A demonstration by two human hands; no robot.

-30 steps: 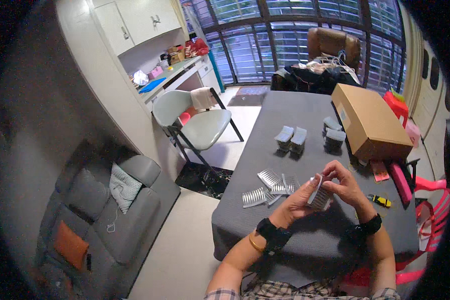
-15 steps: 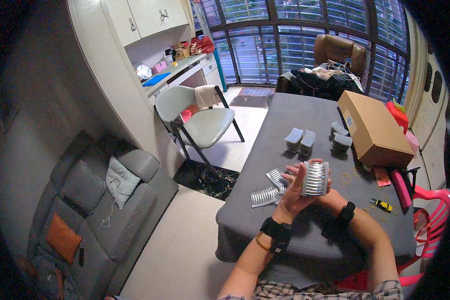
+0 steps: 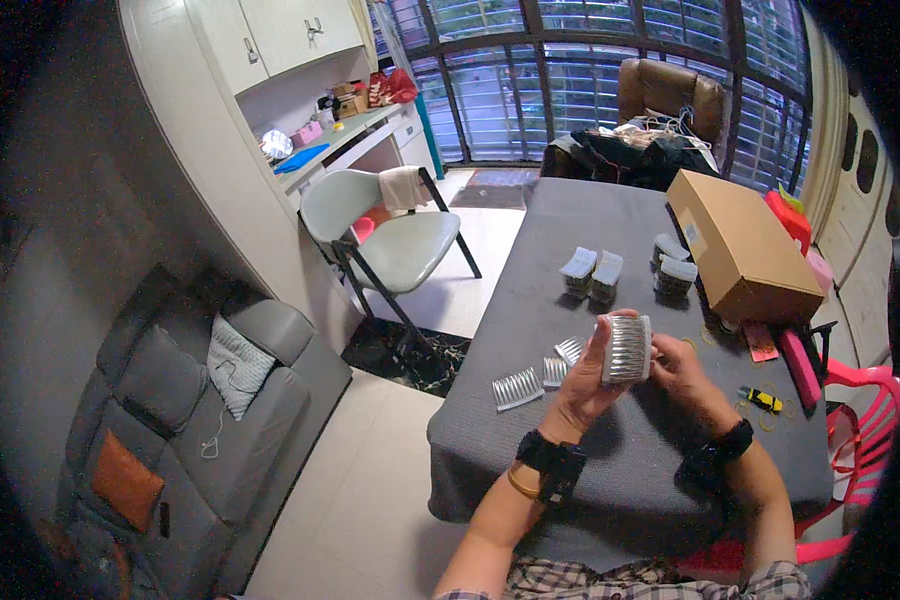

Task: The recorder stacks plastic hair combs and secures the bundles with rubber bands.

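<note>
My left hand [image 3: 582, 388] is wrapped round a stack of clear hair combs [image 3: 627, 350], its thumb on the near left side and the ribbed teeth facing up. My right hand [image 3: 690, 378] is at the stack's right edge, fingers curled together; its fingertips are partly hidden, and I cannot tell what they pinch. Left of my hands, a few loose combs [image 3: 517, 390] lie on the grey tablecloth [image 3: 530, 450]. Farther back stand two comb stacks [image 3: 592, 276] side by side, with more stacks [image 3: 675, 276] to their right.
A brown cardboard box [image 3: 745, 250] stands at the table's right. Near it lie a pink card [image 3: 760, 342], a yellow-and-black tool [image 3: 761, 399] and rubber bands [image 3: 767, 423]. A red plastic chair [image 3: 865, 410] is at the right, a grey-green chair [image 3: 400, 245] and grey sofa [image 3: 200, 450] at the left.
My right hand has come out from behind the stack to its right edge. My left hand keeps its grip; the stack has tilted slightly, and the loose combs beside it show more.
</note>
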